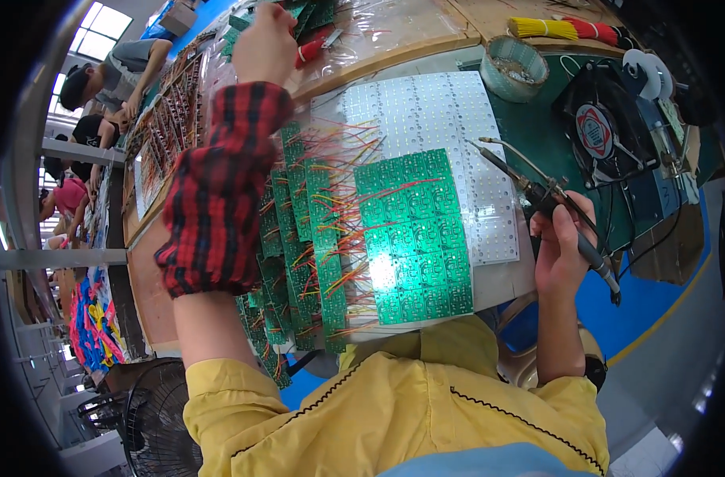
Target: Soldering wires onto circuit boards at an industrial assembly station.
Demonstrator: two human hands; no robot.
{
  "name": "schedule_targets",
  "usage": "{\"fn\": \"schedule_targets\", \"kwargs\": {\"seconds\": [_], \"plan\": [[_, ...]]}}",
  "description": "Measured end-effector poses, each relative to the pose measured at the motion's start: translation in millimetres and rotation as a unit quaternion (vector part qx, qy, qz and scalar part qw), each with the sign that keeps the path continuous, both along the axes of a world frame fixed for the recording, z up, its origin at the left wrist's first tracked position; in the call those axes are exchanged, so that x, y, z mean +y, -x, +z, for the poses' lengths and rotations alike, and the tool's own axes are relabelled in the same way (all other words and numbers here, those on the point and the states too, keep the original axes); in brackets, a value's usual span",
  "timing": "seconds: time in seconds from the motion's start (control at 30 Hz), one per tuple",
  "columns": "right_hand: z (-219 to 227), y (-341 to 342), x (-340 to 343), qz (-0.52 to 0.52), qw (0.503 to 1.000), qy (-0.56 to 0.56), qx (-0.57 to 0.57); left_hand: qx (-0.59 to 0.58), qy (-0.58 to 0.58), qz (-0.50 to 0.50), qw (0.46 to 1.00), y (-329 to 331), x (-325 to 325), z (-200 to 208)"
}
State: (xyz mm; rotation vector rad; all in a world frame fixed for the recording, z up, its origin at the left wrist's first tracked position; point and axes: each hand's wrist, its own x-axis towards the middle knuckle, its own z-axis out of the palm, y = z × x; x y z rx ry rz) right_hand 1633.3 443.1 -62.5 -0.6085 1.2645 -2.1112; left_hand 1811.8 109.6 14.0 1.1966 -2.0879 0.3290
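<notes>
My right hand (563, 246) is wrapped round a soldering iron (544, 200) with a thin metal tube beside its tip, which points up and left over a white board sheet (434, 103). In front of me, a green circuit board panel (414, 238) lies partly on that sheet, with a red wire across its upper part. My left hand (265, 46) reaches to the far left, its fingers curled among green boards (315, 16); what they hold is hidden. A red wire bundle (308, 54) is beside it. Under my left forearm lie overlapping green board strips (324, 262) with red and yellow wires.
A round tub (515, 70) and yellow and red wire bundles (544, 29) stand at the back right. A black fan (605, 119) and a white spool (647, 73) are farther right. Other people (100, 79) work along the left bench. A floor fan (160, 417) stands lower left.
</notes>
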Motion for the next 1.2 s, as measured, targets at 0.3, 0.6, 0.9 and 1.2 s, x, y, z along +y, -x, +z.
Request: {"fn": "schedule_targets", "kwargs": {"seconds": [0.3,0.6,0.9,1.2], "plan": [[0,3,4,0.004,0.999,-0.006,0.040,0.216,-0.674,-0.230,0.668,-34,174,25],[4,-13,21,0.056,0.994,-0.028,0.088,0.056,-0.356,-0.258,0.897,-40,217,-23],[7,-23,30,0.063,0.989,-0.072,0.111,0.008,-0.248,-0.286,0.926,-31,216,-35],[11,-27,30,0.092,0.981,-0.112,0.128,0.017,-0.257,-0.279,0.925,-30,216,-34]]}}
